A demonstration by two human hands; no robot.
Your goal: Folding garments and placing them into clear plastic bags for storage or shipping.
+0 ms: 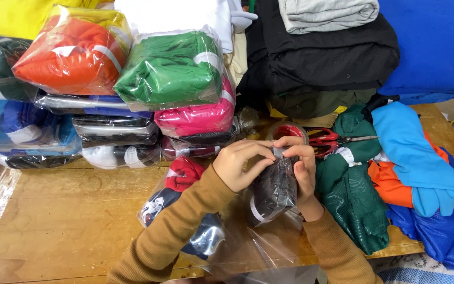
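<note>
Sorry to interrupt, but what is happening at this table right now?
A person in mustard sleeves holds a small clear bag of dark fabric upright with both hands, left hand and right hand pinching its top. Red-handled scissors lie just behind, bagged garments are stacked at the back, and loose cloths lie to the right.

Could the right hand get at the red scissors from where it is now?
Probably yes. The scissors lie in the open on the cloth just beyond the right hand, with nothing over them. But that hand and the left hand are both gripping the dark bagged bundle, so it would have to let go first.
</note>
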